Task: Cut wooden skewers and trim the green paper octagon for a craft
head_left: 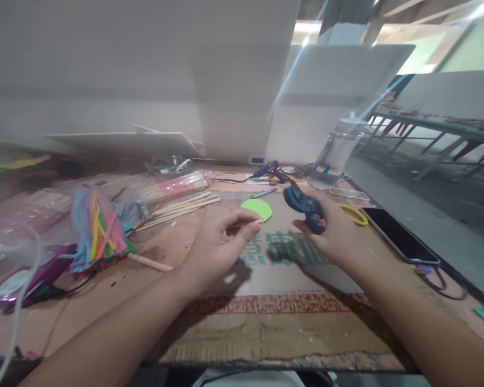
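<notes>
Between thumb and fingertips my left hand (pixel 221 242) pinches the end of a thin pale stick (pixel 259 221). Just behind those fingertips is a bright green paper piece (pixel 258 208) with angled edges; whether the stick touches it I cannot tell. To the right, my right hand (pixel 333 226) is wrapped round a dark blue hand tool (pixel 302 203), raised over the printed cardboard (pixel 282 279). The tool is blurred and its tip is hard to make out.
Wooden sticks (pixel 185 207), colourful fuzzy strips (pixel 100 231) and plastic packs lie left. A blue glue gun (pixel 268 170) and pen (pixel 263 193) lie behind. A water bottle (pixel 334 153), yellow ring (pixel 357 215) and phone (pixel 399 235) are right.
</notes>
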{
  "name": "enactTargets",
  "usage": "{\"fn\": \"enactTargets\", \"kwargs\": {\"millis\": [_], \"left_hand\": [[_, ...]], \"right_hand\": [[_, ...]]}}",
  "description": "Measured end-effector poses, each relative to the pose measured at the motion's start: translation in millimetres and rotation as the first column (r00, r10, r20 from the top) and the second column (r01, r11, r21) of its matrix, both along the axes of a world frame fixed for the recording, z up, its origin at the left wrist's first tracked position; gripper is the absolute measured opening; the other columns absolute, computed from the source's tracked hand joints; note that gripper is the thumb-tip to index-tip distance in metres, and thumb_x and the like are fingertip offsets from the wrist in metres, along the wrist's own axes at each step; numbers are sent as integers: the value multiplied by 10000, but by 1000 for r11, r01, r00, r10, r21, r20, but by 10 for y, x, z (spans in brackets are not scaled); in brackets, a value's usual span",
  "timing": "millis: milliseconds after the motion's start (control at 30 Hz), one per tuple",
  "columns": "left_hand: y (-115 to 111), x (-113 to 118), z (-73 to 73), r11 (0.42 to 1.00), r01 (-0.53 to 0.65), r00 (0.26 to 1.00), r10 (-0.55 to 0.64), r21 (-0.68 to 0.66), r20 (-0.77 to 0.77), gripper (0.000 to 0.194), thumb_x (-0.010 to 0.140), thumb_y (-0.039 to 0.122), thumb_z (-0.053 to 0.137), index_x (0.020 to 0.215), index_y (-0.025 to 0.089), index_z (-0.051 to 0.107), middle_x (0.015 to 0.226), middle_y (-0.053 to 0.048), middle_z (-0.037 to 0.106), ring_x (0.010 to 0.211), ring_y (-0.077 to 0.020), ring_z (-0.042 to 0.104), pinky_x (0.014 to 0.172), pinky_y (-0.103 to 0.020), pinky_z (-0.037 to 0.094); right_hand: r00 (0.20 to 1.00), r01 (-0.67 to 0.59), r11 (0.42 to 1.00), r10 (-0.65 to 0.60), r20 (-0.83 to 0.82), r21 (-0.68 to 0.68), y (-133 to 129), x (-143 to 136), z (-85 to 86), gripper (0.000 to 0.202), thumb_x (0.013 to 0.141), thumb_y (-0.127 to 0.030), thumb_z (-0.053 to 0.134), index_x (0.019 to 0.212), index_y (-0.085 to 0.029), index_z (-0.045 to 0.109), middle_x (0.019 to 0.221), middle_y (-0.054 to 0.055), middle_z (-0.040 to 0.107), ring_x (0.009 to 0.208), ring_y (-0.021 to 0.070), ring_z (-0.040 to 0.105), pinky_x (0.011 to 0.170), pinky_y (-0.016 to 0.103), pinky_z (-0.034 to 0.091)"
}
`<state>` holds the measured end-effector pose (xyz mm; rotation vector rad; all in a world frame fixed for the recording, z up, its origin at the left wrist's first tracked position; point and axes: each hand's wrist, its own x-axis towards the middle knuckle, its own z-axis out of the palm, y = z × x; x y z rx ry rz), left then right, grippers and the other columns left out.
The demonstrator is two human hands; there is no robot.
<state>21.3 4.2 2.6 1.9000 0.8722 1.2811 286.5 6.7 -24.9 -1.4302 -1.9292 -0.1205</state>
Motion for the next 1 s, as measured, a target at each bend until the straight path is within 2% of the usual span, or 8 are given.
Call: {"fn": "enactTargets", "kwargs": {"millis": [167,267,333,433,633,800,867,1000], "left_hand": [[103,-85,5,997,-65,968,70,29,-241,318,965,416,549,785,193,685,725,-14,688,714,-174,644,637,-271,481],[302,-131,-161,991,0,829,73,130,-554,282,973,395,537,952,197,737,871,-51,748,870,-237,683,783,-344,515],[459,-130,-334,984,69,722,63,162,-689,324,995,338,501,1216,205,698,1151,-88,748,1092,-267,666,938,-380,498],[670,-80,-557,987,50,546,103,155,-831,428,1025,313,420,1409,222,587,1238,-117,712,1127,-272,662,945,-372,503],[930,8,-577,986,34,435,135,166,-890,445,1004,346,442,1406,235,598,1255,-143,715,1094,-317,684,902,-405,516],[1017,-4,-599,976,-9,414,202,218,-887,451,996,294,425,1412,242,591,1293,-122,708,1137,-305,674,948,-416,509],[1036,-11,-649,971,-32,420,229,237,-878,446,997,264,408,1398,228,599,1300,-107,707,1177,-274,658,995,-390,493],[1065,-18,-705,962,-70,418,268,264,-868,449,984,245,414,1391,212,601,1327,-105,690,1188,-261,653,1012,-373,491]], "right_hand": [[997,31,993,-23,70,-113,123,105,-48,558,859,-439,654,1354,-214,528,1308,164,647,1185,369,621,981,569,503],[989,62,980,-35,141,-188,178,180,-103,549,865,-454,645,1345,-201,558,1280,163,662,1133,357,645,927,539,531],[974,103,967,-51,222,-232,239,272,-171,602,841,-490,673,1348,-182,571,1266,172,669,1125,363,645,915,530,536],[927,219,950,-131,351,-223,378,452,-300,697,810,-560,691,1359,-147,577,1277,210,650,1180,400,605,954,561,507],[895,287,941,-197,400,-177,611,595,-369,768,842,-608,648,1392,-79,557,1349,279,579,1281,451,519,1047,627,421],[941,-7,971,87,327,-240,506,330,-318,581,979,-497,488,1409,-114,569,1509,214,502,1426,356,435,1171,565,361],[926,-120,921,238,292,-371,448,169,-351,630,1005,-530,417,1464,-112,520,1544,203,474,1454,333,416,1176,535,381],[898,-205,831,369,238,-517,378,-169,-382,853,947,-630,494,1554,-44,367,1635,257,247,1538,379,192,1229,602,237]]}}
